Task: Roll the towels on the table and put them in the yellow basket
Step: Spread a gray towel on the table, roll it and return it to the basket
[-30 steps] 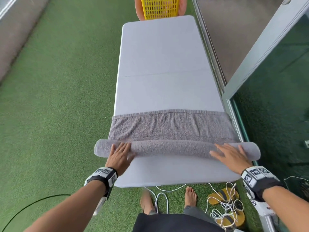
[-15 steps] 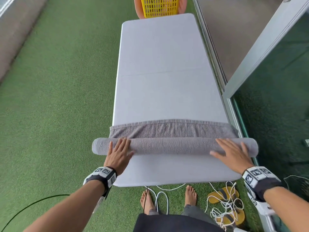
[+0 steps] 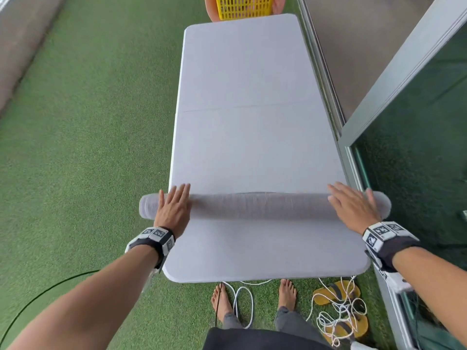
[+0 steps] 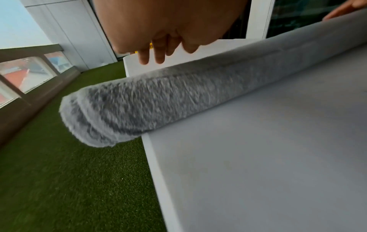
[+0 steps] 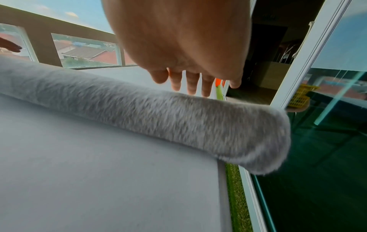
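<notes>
A grey towel (image 3: 260, 205) lies rolled into a long tube across the near part of the white table (image 3: 252, 97); both ends overhang the table's sides. My left hand (image 3: 174, 205) rests flat on the roll near its left end, fingers straight. My right hand (image 3: 351, 205) lies flat on it near the right end. The left wrist view shows the roll's left end (image 4: 103, 116) past the table edge, with my fingers (image 4: 152, 55) stretched over it. In the right wrist view the roll's right end (image 5: 248, 141) sticks out beyond the edge. The yellow basket (image 3: 243, 7) stands beyond the table's far end.
Green artificial turf (image 3: 88, 122) surrounds the table. A glass sliding door with a metal frame (image 3: 404, 72) runs close along the right side. White cables (image 3: 338, 314) and yellow sandals (image 3: 336, 295) lie by my bare feet. A low wall with windows (image 4: 29, 75) borders the left.
Both hands have pushed the roll away from me over the flat strip of towel. That strip shrank and is now all wound into the roll, which lies further up the table.
</notes>
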